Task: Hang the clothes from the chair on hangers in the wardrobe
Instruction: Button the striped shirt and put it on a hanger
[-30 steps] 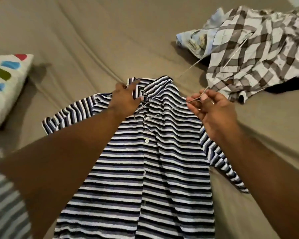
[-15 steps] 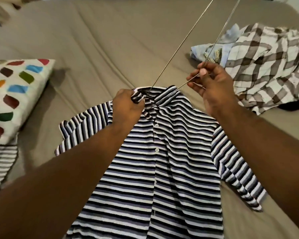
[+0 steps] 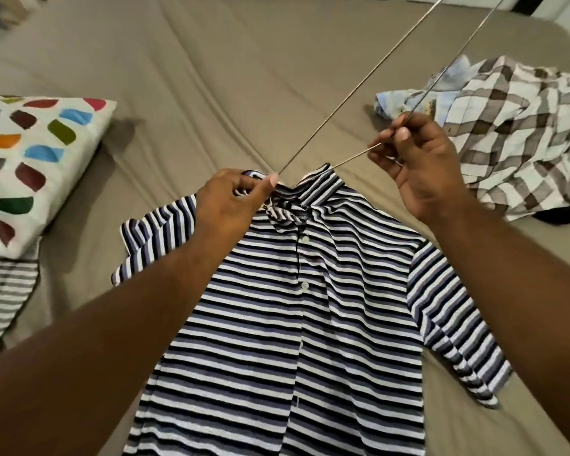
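Observation:
A navy, blue and white striped polo shirt (image 3: 296, 311) lies face up on the tan bed, collar pointing away from me. My left hand (image 3: 234, 199) grips the left side of the collar. My right hand (image 3: 418, 162) pinches a thin wire hanger (image 3: 359, 83). One wire runs from the collar opening up past the top edge; a second runs from the collar through my right fingers and upward. The hanger's lower end sits inside the collar, hidden by the fabric. Its hook is out of frame.
A crumpled brown-and-white checked shirt (image 3: 520, 133) lies at the right on the bed sheet (image 3: 211, 77), over a pale blue garment (image 3: 392, 100). A white pillow with coloured patches (image 3: 30, 159) sits at the left, with grey-striped cloth (image 3: 4, 297) below it.
The hanger has tilted up, away from lying over the shirt front, its wires now rising past the top edge. My right hand has risen with it. My left hand stays on the collar.

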Demonstrator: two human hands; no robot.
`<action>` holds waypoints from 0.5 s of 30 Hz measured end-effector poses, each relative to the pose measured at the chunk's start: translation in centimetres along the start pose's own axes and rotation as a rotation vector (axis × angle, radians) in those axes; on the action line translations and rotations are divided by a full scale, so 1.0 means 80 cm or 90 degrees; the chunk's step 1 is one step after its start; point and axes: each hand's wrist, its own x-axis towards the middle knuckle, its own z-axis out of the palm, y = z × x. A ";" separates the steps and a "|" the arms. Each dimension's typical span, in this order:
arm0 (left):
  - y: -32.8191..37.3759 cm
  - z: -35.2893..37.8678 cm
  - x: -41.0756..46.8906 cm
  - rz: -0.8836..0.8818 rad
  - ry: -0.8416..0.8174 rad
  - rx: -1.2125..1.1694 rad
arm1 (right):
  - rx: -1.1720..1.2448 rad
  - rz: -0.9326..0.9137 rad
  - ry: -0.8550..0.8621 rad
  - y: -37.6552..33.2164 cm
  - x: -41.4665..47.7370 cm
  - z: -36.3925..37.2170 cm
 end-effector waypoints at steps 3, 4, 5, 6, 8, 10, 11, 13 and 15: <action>0.002 0.001 0.001 -0.098 0.048 -0.058 | 0.006 0.000 -0.025 0.004 -0.007 0.000; 0.002 0.000 0.002 -0.117 0.052 -0.067 | 0.015 -0.003 -0.030 0.003 -0.009 0.000; 0.002 -0.002 0.001 -0.122 0.049 -0.070 | 0.020 -0.007 -0.037 0.001 -0.010 0.000; 0.004 -0.004 0.001 -0.121 0.045 -0.071 | 0.019 -0.013 -0.044 -0.001 -0.012 0.001; 0.006 -0.008 -0.001 -0.115 0.037 -0.071 | 0.015 -0.025 -0.056 -0.006 -0.014 0.002; 0.008 -0.010 -0.004 -0.118 0.039 -0.065 | 0.024 -0.035 -0.057 -0.011 -0.015 0.003; 0.007 -0.010 -0.005 -0.123 0.045 -0.063 | 0.030 -0.038 -0.058 -0.013 -0.016 0.004; 0.007 -0.010 -0.007 -0.135 0.048 -0.067 | 0.025 -0.040 -0.066 -0.013 -0.019 0.005; 0.005 -0.011 -0.008 -0.145 0.049 -0.087 | 0.015 -0.041 -0.075 -0.008 -0.023 0.006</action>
